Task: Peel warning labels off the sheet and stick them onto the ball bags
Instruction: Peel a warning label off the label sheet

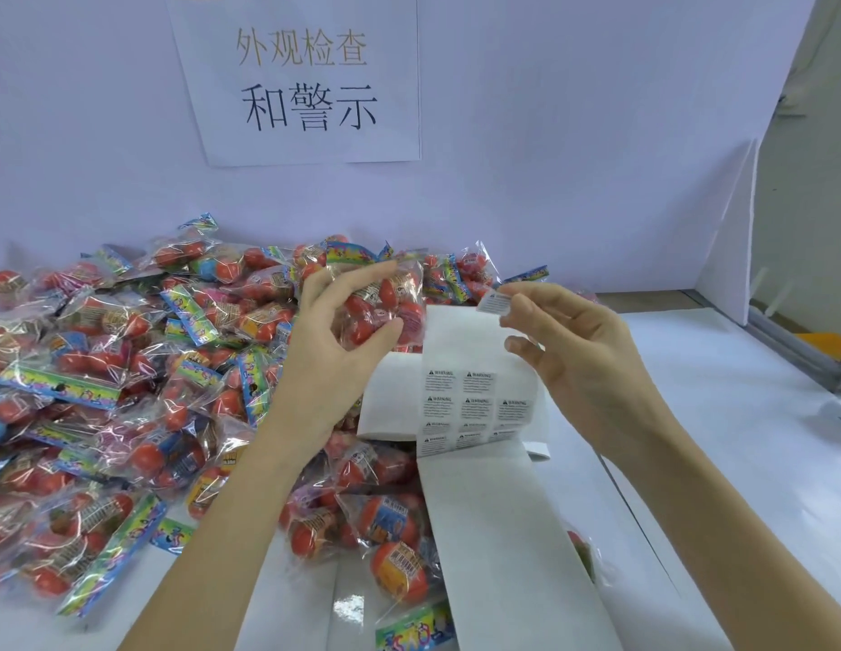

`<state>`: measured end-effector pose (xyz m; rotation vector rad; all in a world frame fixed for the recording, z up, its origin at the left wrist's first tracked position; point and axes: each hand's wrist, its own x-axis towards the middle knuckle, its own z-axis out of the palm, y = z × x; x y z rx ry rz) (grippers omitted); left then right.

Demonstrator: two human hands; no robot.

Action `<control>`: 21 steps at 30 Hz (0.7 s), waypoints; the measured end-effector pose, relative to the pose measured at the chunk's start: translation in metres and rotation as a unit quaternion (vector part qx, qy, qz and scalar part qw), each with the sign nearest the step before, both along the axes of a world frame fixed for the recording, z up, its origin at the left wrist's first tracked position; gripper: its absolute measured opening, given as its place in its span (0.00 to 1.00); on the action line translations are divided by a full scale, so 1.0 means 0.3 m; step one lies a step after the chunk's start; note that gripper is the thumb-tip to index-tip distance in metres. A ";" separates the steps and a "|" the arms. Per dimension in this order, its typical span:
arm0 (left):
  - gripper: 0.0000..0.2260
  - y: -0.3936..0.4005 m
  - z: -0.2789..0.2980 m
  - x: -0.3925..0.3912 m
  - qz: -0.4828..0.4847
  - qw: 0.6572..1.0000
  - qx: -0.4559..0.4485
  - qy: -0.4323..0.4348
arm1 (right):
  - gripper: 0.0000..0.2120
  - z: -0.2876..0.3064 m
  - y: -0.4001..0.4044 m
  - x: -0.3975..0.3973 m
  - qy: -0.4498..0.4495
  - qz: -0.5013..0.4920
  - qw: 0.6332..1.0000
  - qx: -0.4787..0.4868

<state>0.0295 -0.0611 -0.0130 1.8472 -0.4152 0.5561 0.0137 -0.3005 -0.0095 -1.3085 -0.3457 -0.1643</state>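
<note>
Bags (127, 382): clear glossy plastic film, crinkled, glare-streaked. Balls (362, 331): smooth, shiny. Sheet (498, 519): matt white paper. Label (494, 304): printed paper. Sign (301, 82): matt paper. Table (738, 415): smooth, white.

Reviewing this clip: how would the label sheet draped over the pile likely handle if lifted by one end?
The label sheet would probably flop rather than stay flat: it already bends and folds over the ball bags. It looks thin and light, likely easy to drag or shift with a nudge. Its glossy backing may be somewhat slippery, though that is hard to tell.
</note>
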 end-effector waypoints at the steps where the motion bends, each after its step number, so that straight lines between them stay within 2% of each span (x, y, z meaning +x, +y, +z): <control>1: 0.22 0.000 -0.004 0.003 -0.009 1.000 -0.025 0.007 | 0.10 0.005 -0.005 0.000 0.013 0.014 1.000 0.016; 4: 0.19 -0.008 -0.007 0.008 -0.026 0.996 -0.078 0.022 | 0.09 0.017 -0.019 -0.002 0.001 0.016 1.000 0.012; 10: 0.19 -0.020 -0.005 -0.002 0.024 0.996 -0.065 -0.052 | 0.08 0.020 -0.027 0.001 -0.048 -0.008 0.999 -0.009; 16: 0.20 -0.040 0.019 -0.032 0.090 0.986 -0.046 -0.133 | 0.16 -0.014 0.018 -0.002 -0.073 -0.030 0.988 -0.133; 21: 0.22 -0.062 0.030 -0.059 -0.001 0.999 -0.028 -0.041 | 0.17 -0.033 0.048 -0.005 -0.036 -0.027 0.994 -0.100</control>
